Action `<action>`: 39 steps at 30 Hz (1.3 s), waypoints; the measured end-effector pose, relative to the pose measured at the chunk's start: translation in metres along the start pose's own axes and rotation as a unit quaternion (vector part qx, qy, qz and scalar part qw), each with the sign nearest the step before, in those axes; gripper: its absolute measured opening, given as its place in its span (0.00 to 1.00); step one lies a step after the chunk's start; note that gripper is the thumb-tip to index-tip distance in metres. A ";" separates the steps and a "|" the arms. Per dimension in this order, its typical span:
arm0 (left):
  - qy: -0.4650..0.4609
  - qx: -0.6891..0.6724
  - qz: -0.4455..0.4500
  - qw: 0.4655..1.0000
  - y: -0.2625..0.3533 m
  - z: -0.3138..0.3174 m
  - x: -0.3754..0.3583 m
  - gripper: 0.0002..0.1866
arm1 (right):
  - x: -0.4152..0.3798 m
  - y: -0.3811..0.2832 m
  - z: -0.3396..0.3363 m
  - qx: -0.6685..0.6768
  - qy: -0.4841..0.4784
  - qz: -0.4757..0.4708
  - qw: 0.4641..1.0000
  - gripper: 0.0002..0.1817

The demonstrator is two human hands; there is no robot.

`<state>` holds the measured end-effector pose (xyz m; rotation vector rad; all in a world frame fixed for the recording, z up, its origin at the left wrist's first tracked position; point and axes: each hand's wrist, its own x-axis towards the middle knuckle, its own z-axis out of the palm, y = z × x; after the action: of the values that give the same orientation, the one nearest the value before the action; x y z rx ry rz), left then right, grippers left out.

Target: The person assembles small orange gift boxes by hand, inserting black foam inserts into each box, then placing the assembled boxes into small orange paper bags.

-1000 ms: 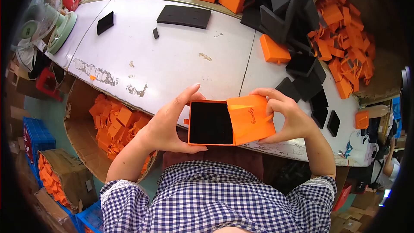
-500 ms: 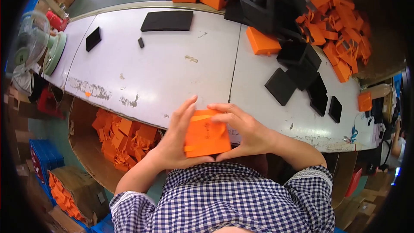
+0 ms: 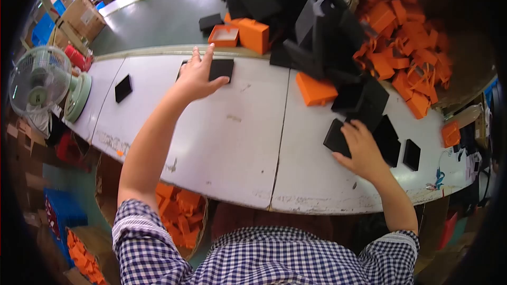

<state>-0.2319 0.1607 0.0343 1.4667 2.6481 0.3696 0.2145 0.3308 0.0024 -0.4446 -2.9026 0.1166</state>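
My left hand reaches to the back of the white table, its fingers spread over a flat black rectangular slab. Part of that slab is hidden beneath the hand. On the right, my right hand lies over a smaller black pad, thumb at its near edge and fingers apart across its top. More black pads lie just beyond the right hand, and a single one sits to its right. An orange box rests behind the right hand.
A heap of black pieces covers the back right, beside a carton of orange boxes. A green fan stands at left near a small black piece. Below the table edge, another carton holds orange boxes.
My hands have parted and the orange box they held is out of them. The left reached forward to the black slab, the right moved right onto a black pad. The view tilted up.
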 end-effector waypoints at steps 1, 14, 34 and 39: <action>0.000 0.002 -0.027 1.000 0.002 0.013 0.037 0.57 | -0.001 -0.004 -0.002 -0.015 0.030 -0.006 0.999 0.30; 0.231 0.028 0.059 0.971 -0.007 0.003 0.068 0.31 | -0.014 -0.013 -0.031 0.362 0.107 0.157 0.913 0.10; -0.018 -0.089 0.402 0.911 0.122 0.076 -0.162 0.34 | 0.023 -0.082 0.011 0.292 0.113 -0.108 0.943 0.08; -0.007 -0.013 0.434 0.901 0.126 0.074 -0.166 0.26 | 0.020 0.075 -0.045 0.075 0.235 0.165 0.955 0.14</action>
<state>-0.0249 0.0965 -0.0117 2.5404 1.7934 0.4305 0.2267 0.4109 0.0423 -0.8040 -2.3175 0.2416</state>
